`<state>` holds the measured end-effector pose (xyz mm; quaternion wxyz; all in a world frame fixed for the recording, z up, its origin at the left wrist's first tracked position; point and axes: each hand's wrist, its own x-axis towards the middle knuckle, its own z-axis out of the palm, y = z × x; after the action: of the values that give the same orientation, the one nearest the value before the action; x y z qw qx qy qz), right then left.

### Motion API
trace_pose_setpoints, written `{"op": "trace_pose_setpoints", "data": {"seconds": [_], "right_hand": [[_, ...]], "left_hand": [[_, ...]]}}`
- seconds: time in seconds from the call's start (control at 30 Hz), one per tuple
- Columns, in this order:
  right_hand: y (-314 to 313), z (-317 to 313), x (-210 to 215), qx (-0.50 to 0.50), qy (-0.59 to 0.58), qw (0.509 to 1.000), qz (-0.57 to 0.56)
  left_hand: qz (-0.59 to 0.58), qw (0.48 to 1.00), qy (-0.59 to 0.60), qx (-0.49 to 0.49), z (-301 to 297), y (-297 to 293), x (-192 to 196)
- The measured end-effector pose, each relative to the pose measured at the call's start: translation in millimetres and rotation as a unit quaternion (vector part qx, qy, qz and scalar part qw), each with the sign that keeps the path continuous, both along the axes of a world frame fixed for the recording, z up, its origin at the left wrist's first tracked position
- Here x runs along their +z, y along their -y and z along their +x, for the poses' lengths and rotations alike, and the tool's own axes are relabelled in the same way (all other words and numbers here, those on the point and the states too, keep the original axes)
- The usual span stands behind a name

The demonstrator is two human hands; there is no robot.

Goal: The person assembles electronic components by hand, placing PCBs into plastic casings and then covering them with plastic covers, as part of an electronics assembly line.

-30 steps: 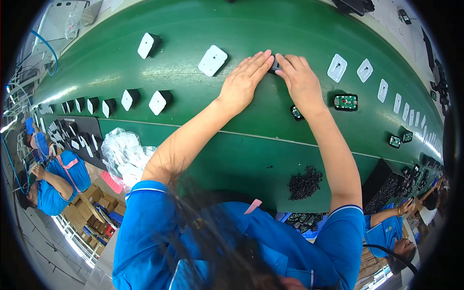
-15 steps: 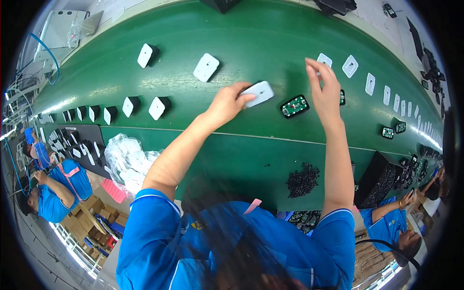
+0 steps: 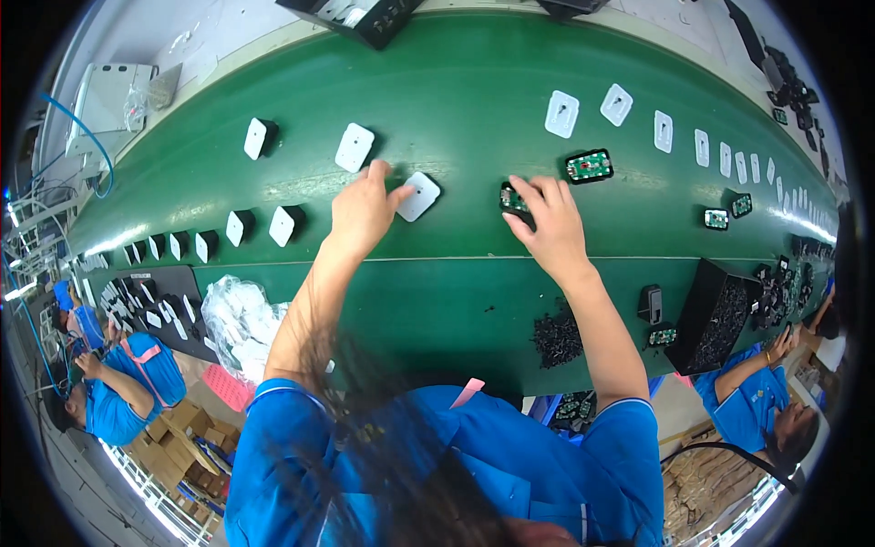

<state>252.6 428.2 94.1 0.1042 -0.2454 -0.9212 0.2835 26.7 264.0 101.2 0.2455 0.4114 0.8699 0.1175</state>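
A person in a blue shirt is leaning over a long green tabletop (image 3: 437, 301) that curves across the view, both arms reaching up from the lower edge.

Nearest, at about five o'clock from the right hand, a heap of small dark parts (image 3: 557, 338) is lying on the green surface, with a black bin (image 3: 720, 314) of similar parts further toward three o'clock.

The left hand (image 3: 363, 211) is lying loosely curled, thumb and fingertips touching the near-left edge of a white cover (image 3: 418, 196) that is lying flat; it is touching, not lifting. The right hand (image 3: 550, 223) is pressing down with bent fingers over a black base (image 3: 512, 199) holding a green circuit board, at the hand's ten o'clock. Cover and base are sitting well apart, so they are not yet joined.

Beyond, at one o'clock from the right hand, another open base (image 3: 589, 166) is waiting uncovered. Further still, loose white covers (image 3: 561, 114) are trailing off toward two o'clock. At nine to ten o'clock from the left hand, white-topped black units (image 3: 286, 224), seemingly finished, are lining up. It appears that much is done and several remain.
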Motion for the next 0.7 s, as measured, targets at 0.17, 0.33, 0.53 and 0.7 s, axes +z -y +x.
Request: {"op": "trace_pose_setpoints", "data": {"seconds": [0.17, 0.33, 0.53, 0.7], "right_hand": [[-6, 46, 4, -0.222, 0.002, 0.960, -0.168], [-31, 78, -5, -0.373, 0.082, 0.902, -0.200], [-57, 110, -13, -0.337, 0.184, 0.918, 0.103], [-55, 122, -10, -0.255, 0.056, 0.965, 0.037]], "left_hand": [[0.185, 0.981, -0.055, 0.003, 34, -61, 8], [0.246, 0.961, -0.111, -0.055, 72, -157, -35], [0.151, 0.969, -0.179, -0.084, 85, -217, -54], [0.172, 0.961, -0.191, -0.103, 68, -196, -63]]}}
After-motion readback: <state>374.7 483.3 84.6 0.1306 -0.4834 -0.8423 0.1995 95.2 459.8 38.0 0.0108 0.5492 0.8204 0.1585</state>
